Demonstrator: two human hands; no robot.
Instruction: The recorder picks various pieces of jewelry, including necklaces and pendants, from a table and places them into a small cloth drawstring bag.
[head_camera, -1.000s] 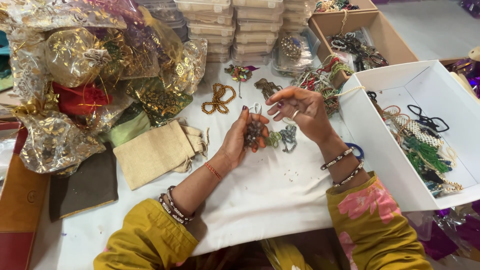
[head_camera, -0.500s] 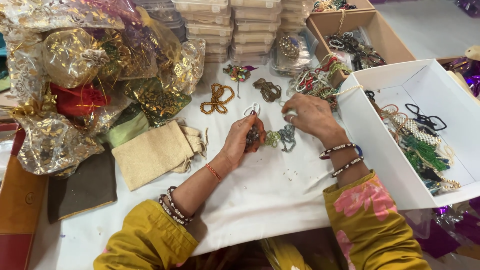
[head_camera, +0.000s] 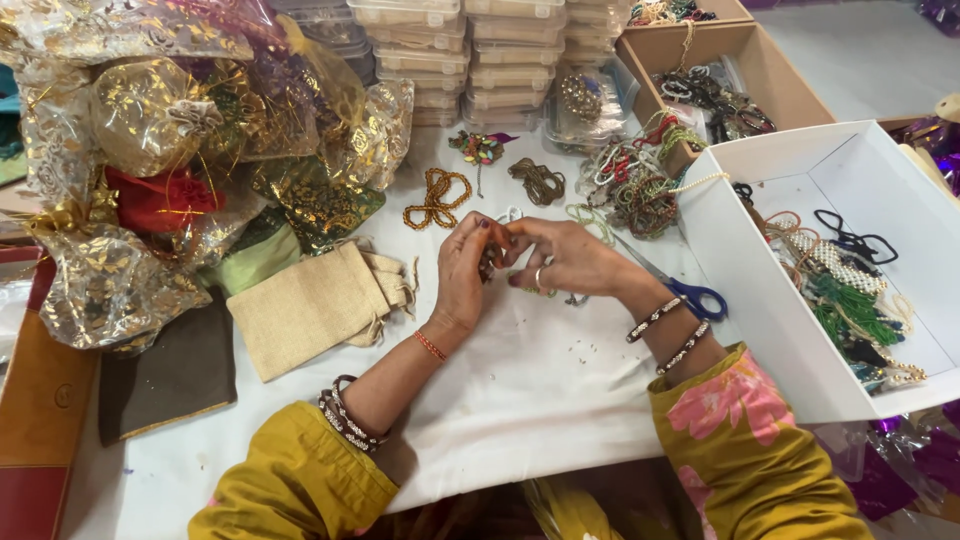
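**Beaded piece pinched between two hands over a white cloth**

White cloth (head_camera: 540, 400) covers the table, and above it both hands meet at one small beaded piece (head_camera: 489, 262). The left hand (head_camera: 462, 275) is curled narrow, thumb and fingers closed on the dark piece; the right hand (head_camera: 570, 262), one ring on a finger, closes its fingertips on the same piece from the other side. Two bangles sit on the right wrist; the left forearm carries one thin red thread and a stack of bangles too close together to count.

One blue-handled pair of scissors (head_camera: 690, 295) lies just beside the right wrist. One burlap pouch (head_camera: 315, 305) lies near the left hand. One amber bead strand (head_camera: 436, 197) and one bronze bead bundle (head_camera: 538, 182) lie beyond the hands. One white box (head_camera: 760, 300) of jewellery stands to the right.
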